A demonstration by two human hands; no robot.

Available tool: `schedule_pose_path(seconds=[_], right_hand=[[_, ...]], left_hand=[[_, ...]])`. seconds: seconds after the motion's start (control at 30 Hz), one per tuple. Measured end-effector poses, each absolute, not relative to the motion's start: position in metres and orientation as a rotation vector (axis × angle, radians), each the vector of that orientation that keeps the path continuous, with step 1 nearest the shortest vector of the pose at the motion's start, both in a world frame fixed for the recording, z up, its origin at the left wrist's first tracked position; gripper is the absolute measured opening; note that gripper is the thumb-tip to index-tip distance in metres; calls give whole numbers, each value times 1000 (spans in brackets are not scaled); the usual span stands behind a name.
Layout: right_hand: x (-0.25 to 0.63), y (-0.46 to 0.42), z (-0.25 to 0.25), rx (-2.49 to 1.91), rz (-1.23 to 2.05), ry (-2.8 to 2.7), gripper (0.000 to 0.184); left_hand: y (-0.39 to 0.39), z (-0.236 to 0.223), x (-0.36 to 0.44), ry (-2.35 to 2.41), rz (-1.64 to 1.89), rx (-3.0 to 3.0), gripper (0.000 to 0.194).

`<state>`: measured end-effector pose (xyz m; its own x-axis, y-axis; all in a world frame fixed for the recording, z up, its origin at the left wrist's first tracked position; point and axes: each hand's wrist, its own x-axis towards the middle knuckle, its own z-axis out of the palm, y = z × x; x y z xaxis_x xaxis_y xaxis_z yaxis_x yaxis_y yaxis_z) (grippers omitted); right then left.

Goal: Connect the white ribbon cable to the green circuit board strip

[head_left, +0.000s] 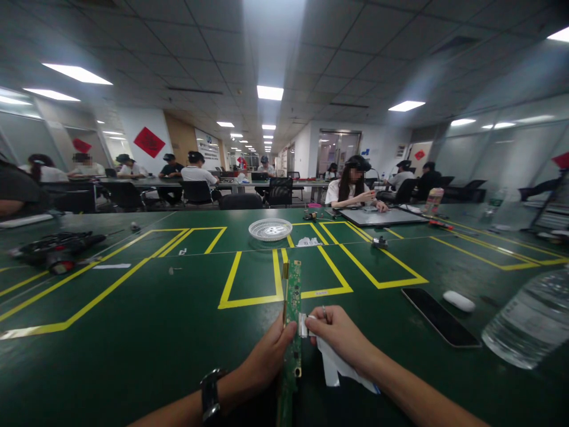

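A long narrow green circuit board (295,296) stands nearly upright before me, above the table. My left hand (270,351) grips its left edge, thumb across the face. On the board's right side, my right hand (334,331) pinches a white cloth or tissue (329,363), whose loose part hangs below the fingers. Between those fingertips and the board's edge sits a small silvery-white piece (303,325); whether it is part of the board or held by the fingers, I cannot tell.
Yellow tape outlines (251,305) mark the green table (178,367). Ahead is a white round basket (270,230). On the right lie a phone (440,316), a white case (459,301) and a large water bottle (531,317). Dark tools (57,249) lie left. A person (353,187) sits across.
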<state>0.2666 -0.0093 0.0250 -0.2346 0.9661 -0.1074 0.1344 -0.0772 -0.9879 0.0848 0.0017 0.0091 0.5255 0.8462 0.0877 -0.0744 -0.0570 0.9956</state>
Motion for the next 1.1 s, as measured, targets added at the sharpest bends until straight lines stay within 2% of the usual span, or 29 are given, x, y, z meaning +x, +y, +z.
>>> schedule_pose_path(seconds=[0.7,1.1], right_hand=[[256,-14,19,-1275,1185,-1382,32],[252,-15,14,-1213,1332,-1219,32]], left_hand=[[2,7,80,736,788,1453,42],[3,3,83,719,819,1424,44]])
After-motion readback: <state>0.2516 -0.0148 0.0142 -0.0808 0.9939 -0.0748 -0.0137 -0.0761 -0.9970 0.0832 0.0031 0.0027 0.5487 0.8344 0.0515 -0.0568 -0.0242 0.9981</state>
